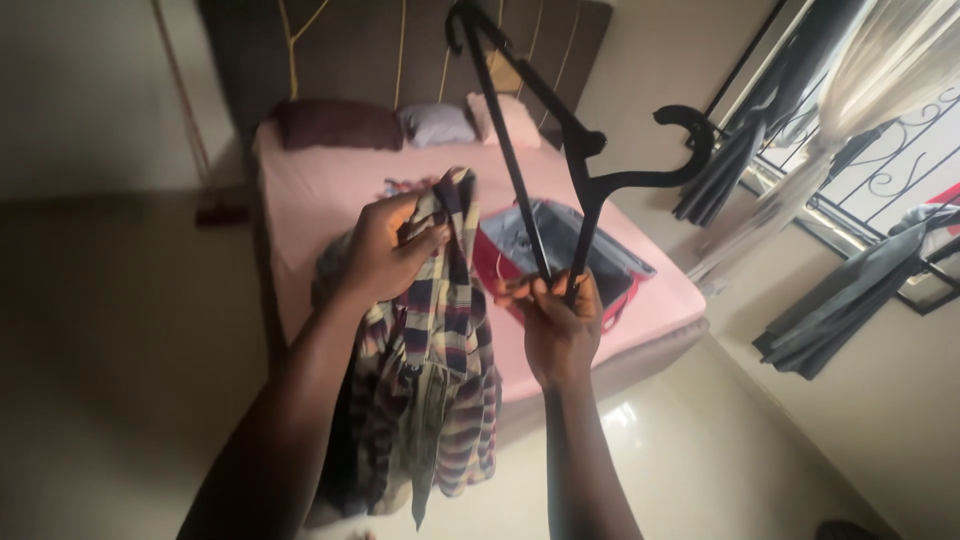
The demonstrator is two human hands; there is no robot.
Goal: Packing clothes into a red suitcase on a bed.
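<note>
Left hand [385,250] clamped on plaid shirt [440,370] collar, right hand [560,325] gripping black hanger [560,150] base — best keep the collar spread, feed one hanger arm into a shoulder first.

Left hand [385,250] holds plaid shirt [440,370], right hand [560,325] grips black hanger [560,150] over bed [330,190]

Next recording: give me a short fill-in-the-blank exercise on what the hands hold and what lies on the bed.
1. The left hand grips a plaid ____.
2. The right hand holds a black ____.
3. An open suitcase lies on the ____ bed.

Missing words: shirt; hanger; pink
</note>
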